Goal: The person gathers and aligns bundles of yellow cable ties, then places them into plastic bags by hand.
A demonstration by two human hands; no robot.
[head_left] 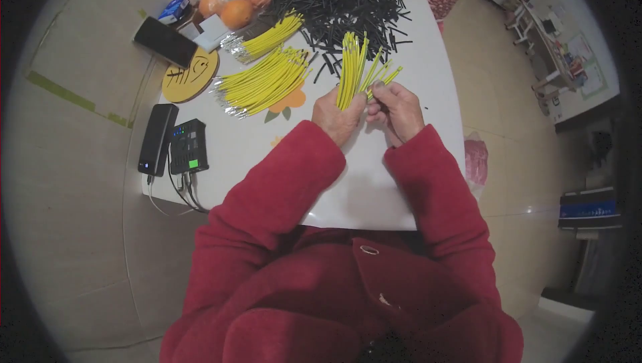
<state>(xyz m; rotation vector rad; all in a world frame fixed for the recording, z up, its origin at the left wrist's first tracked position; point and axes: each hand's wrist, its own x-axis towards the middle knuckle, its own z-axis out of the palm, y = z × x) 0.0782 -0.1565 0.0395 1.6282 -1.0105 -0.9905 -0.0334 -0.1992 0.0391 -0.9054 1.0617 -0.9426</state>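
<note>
My left hand (338,118) is closed around an upright bundle of yellow wires (352,62), which fans out above the fist. Close beside it, my right hand (399,109) pinches at a few yellow wires (380,77) that lean right, apart from the main bundle. Its fingertips partly hide where they grip. Just beyond both hands lies a heap of short black tubes (341,5). To the left, a large spread of yellow wires (264,83) with silvery ends lies on the white table (267,176). Behind that is a smaller pile of yellow wires (273,37).
Oranges (236,13), some in clear plastic, stand at the back left. Nearby are a dark phone (165,41) and a round yellow mat (190,77). A black power bank (158,139) and a cabled black box (189,146) sit at the left edge.
</note>
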